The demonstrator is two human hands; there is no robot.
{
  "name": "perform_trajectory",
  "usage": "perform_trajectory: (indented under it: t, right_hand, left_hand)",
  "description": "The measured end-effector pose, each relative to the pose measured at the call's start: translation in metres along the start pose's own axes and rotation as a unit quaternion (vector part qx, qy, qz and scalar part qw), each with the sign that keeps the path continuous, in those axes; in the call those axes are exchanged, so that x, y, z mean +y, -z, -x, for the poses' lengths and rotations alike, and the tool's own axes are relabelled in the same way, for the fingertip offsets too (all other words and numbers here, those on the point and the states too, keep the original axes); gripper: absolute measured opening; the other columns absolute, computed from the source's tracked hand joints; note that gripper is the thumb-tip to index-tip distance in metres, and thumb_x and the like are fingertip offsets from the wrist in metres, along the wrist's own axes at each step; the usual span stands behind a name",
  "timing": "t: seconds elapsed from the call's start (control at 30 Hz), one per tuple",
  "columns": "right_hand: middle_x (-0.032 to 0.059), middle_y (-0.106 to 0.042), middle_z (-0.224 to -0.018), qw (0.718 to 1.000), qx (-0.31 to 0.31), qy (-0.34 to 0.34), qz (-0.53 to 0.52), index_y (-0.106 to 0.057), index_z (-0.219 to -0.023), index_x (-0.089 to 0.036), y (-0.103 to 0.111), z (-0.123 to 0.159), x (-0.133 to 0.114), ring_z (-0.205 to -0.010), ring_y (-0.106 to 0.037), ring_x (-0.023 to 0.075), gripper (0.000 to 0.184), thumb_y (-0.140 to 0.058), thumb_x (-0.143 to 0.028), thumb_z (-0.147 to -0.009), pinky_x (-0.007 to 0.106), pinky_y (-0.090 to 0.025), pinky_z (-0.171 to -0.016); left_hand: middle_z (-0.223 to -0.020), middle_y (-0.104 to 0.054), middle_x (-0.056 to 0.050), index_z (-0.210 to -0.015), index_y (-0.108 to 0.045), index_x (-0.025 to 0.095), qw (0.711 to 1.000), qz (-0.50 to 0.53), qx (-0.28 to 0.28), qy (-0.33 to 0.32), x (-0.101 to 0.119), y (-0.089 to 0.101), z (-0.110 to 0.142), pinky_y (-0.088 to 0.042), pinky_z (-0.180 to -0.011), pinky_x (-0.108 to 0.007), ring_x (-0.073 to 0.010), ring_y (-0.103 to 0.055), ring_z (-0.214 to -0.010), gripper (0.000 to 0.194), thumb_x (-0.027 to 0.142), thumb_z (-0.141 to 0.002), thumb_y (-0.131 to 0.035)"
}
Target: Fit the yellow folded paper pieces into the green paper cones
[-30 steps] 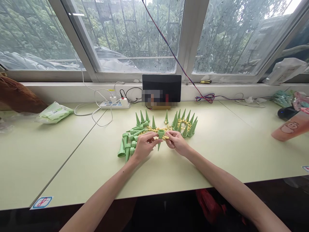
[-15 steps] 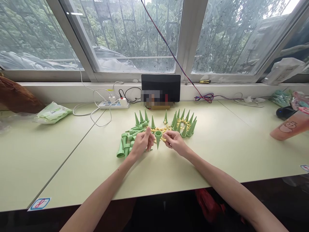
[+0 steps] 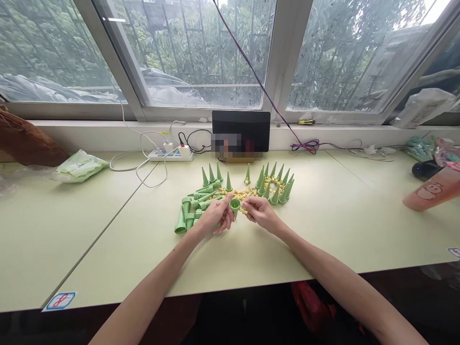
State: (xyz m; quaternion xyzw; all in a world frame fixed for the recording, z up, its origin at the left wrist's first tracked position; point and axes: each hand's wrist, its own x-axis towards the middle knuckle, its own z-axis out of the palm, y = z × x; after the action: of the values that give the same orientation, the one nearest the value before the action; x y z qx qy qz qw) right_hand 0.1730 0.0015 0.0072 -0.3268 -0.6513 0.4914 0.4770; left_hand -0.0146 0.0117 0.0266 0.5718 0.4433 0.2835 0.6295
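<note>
A hollow green plastic cone (image 3: 235, 206), point down with its round mouth tipped toward me, is gripped by my left hand (image 3: 217, 216). Just right of it, my right hand (image 3: 260, 212) pinches a small yellow piece (image 3: 244, 211) close to the cone's rim. Behind both hands lies a loose pile of yellow pieces (image 3: 240, 194). Several hollow green cones (image 3: 180, 223) lie heaped at the left, partly covered by my left hand. Upright green spikes (image 3: 275, 195) stand at the right around more yellow pieces, and others (image 3: 216, 173) stand at the back left.
A dark screen (image 3: 240, 132) stands against the wall, beside a power strip (image 3: 171, 154) with white cables. A green-white packet (image 3: 82, 166) lies at the left; a pink drink cup (image 3: 427, 189) is at the far right. The table's front edge (image 3: 251, 286) runs below my forearms.
The green cone's mouth has tipped further toward me, and my left fingers have come round against its side. My right hand keeps the yellow piece close beside it.
</note>
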Motion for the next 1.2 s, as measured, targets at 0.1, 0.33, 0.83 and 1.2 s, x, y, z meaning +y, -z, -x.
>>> perform_trajectory:
  t: [0.1, 0.33, 0.83, 1.2]
  right_hand:
    - [-0.0047, -0.043, -0.052, 1.000, 0.000, 0.000, 0.002, -0.052, -0.068, -0.018, 0.000, 0.000, 0.001, -0.043, -0.038, 0.0072, 0.043, -0.059, -0.054, -0.090, 0.023, -0.031, -0.043]
    - [-0.0052, -0.042, -0.052, 1.000, -0.004, -0.007, -0.011, -0.051, -0.067, -0.018, 0.001, 0.001, 0.000, -0.043, -0.038, 0.0070, 0.042, -0.060, -0.052, -0.090, 0.023, -0.031, -0.043]
    - [-0.0068, -0.044, -0.046, 0.994, -0.032, -0.055, -0.084, -0.054, -0.071, -0.017, 0.005, 0.000, 0.003, -0.039, -0.031, 0.0057, 0.040, -0.063, -0.052, -0.089, 0.023, -0.022, -0.042]
    - [-0.0065, -0.046, -0.047, 0.985, -0.052, -0.074, -0.146, -0.055, -0.073, -0.017, 0.011, -0.001, 0.011, -0.039, -0.028, 0.0050, 0.037, -0.063, -0.049, -0.091, 0.022, -0.017, -0.041]
  left_hand:
    - [-0.040, -0.057, -0.007, -0.051, -0.061, 0.010, 1.000, 0.002, -0.004, -0.001, -0.001, 0.001, 0.000, -0.025, -0.026, -0.021, -0.0087, -0.040, -0.024, 0.075, 0.074, -0.087, -0.044]
    - [-0.045, -0.060, -0.008, -0.054, -0.064, 0.009, 0.999, 0.014, -0.019, -0.022, -0.005, 0.004, -0.003, -0.031, -0.028, -0.021, -0.0090, -0.043, -0.027, 0.071, 0.070, -0.088, -0.048]
    - [-0.064, -0.069, -0.011, -0.072, -0.069, 0.007, 0.993, 0.036, -0.089, -0.071, -0.010, 0.010, -0.004, -0.037, -0.034, -0.021, -0.0085, -0.049, -0.035, 0.064, 0.065, -0.091, -0.049]
    - [-0.089, -0.074, -0.012, -0.090, -0.062, 0.011, 0.986, 0.045, -0.134, -0.085, -0.009, 0.012, -0.003, -0.038, -0.038, -0.021, -0.0058, -0.049, -0.039, 0.046, 0.057, -0.093, -0.053]
